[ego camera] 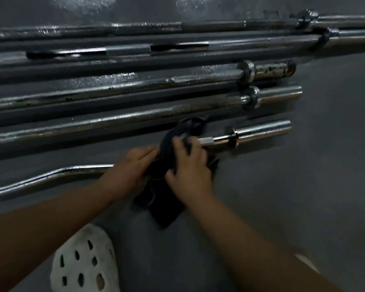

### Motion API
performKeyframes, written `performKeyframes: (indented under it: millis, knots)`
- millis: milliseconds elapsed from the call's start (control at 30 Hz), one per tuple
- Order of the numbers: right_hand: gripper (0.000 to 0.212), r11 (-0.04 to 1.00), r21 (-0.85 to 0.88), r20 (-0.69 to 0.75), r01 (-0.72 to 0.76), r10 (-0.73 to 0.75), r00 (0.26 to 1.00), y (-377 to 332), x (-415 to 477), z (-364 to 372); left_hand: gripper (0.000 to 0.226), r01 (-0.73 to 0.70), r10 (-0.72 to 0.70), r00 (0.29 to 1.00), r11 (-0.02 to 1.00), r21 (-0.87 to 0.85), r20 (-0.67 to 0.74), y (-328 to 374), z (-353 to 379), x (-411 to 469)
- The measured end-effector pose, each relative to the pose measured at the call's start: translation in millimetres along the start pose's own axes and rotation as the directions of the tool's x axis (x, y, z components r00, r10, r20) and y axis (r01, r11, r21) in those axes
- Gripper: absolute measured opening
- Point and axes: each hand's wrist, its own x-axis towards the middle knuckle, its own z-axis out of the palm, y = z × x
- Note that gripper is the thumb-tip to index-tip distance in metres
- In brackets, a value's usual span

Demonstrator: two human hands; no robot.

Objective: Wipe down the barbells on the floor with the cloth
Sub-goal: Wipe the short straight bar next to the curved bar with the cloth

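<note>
Dark cloth [163, 200] under left hand [133, 166] and right hand [189, 166], perhaps round barbell [261, 131]

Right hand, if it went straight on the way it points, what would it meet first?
Past the cloth it grips, the right hand would likely meet the next straight barbell; depth is unclear.

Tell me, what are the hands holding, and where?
The right hand grips the black cloth, bunched around the nearest barbell; the left hand touches its left edge.
</note>
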Motion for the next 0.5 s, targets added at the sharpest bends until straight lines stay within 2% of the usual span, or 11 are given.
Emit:
performKeyframes:
  millis: [67, 100, 133, 167, 200, 233, 267, 333, 400, 433, 500]
  knots:
    - [0.068, 0.971, 0.02, 0.071, 0.238, -0.239, 0.968, -7, 2, -7, 0.058, -0.003, 0.003, 1.0, 1.0, -0.026, 0.019, 4, -7, 0]
    - [0.059, 0.969, 0.03, 0.059, 0.246, -0.248, 0.967, 1, 13, -17, 0.057, -0.015, 0.015, 1.0, 0.999, -0.031, 0.025, 5, -8, 0]
    - [0.05, 0.986, 0.05, 0.01, 0.161, -0.162, 0.987, 15, 27, -25, 0.058, -0.021, 0.022, 0.999, 0.999, -0.027, 0.025, 6, -8, 0]
    - [0.045, 0.997, 0.078, -0.096, 0.021, -0.013, 0.995, 31, 37, -28, 0.059, -0.01, 0.01, 1.0, 1.0, -0.016, 0.016, 6, -6, 0]
    - [0.045, 0.989, 0.112, -0.187, -0.099, 0.119, 0.975, 39, 38, -27, 0.059, 0.01, -0.01, 1.0, 1.0, -0.001, 0.01, 5, -4, 0]
    - [0.05, 0.98, 0.112, -0.237, -0.165, 0.188, 0.953, 36, 30, -20, 0.059, 0.027, -0.028, 0.999, 0.999, 0.018, 0.019, 6, -4, 1]
    - [0.059, 0.989, 0.069, -0.216, -0.133, 0.145, 0.966, 22, 17, -9, 0.059, 0.046, -0.047, 0.998, 0.998, 0.04, 0.042, 7, -3, 2]
    - [0.076, 0.994, -0.04, -0.026, 0.099, -0.1, 0.995, -9, -6, 9, 0.06, 0.054, -0.063, 0.994, 0.993, 0.104, 0.09, 8, -4, 1]
    - [0.067, 0.958, -0.078, 0.052, 0.276, -0.273, 0.961, -10, 3, 0, 0.06, 0.044, -0.061, 0.993, 0.985, 0.168, 0.101, 7, -11, -4]
    - [0.06, 0.954, -0.089, 0.023, 0.286, -0.285, 0.958, -1, 15, -11, 0.059, 0.042, -0.062, 0.993, 0.981, 0.19, 0.099, 6, -14, -8]
    - [0.056, 0.985, -0.059, -0.082, 0.164, -0.169, 0.982, 22, 29, -20, 0.061, 0.059, -0.078, 0.993, 0.98, 0.192, 0.091, 5, -16, -18]
